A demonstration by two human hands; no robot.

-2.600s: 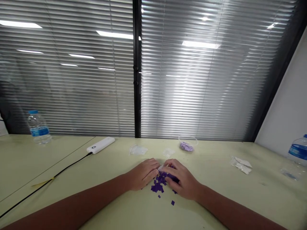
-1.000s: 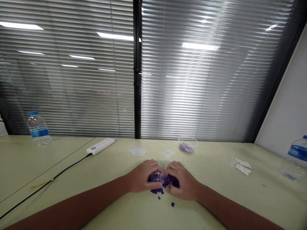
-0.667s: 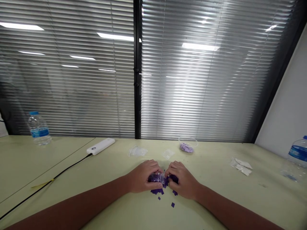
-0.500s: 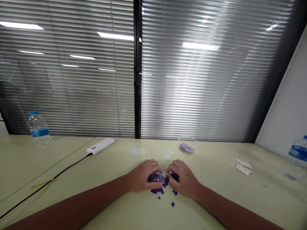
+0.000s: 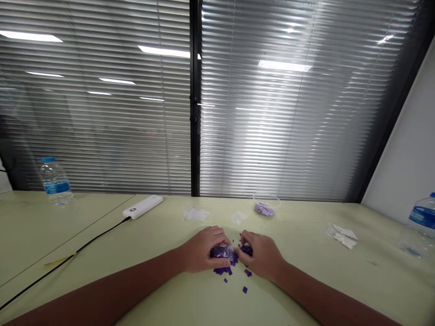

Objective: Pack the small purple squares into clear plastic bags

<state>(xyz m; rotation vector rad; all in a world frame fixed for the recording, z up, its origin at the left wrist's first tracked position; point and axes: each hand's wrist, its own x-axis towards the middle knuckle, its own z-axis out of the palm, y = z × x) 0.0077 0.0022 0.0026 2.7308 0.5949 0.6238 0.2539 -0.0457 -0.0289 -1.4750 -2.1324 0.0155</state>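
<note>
On the table in front of me, my left hand is closed round a small clear plastic bag filled with dark purple pieces. The bag lies on its side with its mouth toward the right. My right hand curls round some purple square pieces, its thumb tip close to the bag's mouth. Loose purple squares are scattered below the bag, and a single purple square lies nearer to me. The tips of the right hand's other fingers are partly hidden.
Behind my hands lie clear plastic bags, another clear bag and a clear round tub with pale purple pieces. A white power bank with a black cable is at left. White packets lie right; water bottles stand at both sides.
My right hand's fingers have shifted slightly to the right and drawn back from the bag's mouth, showing more loose purple squares. My left hand and the bag have stayed in place.
</note>
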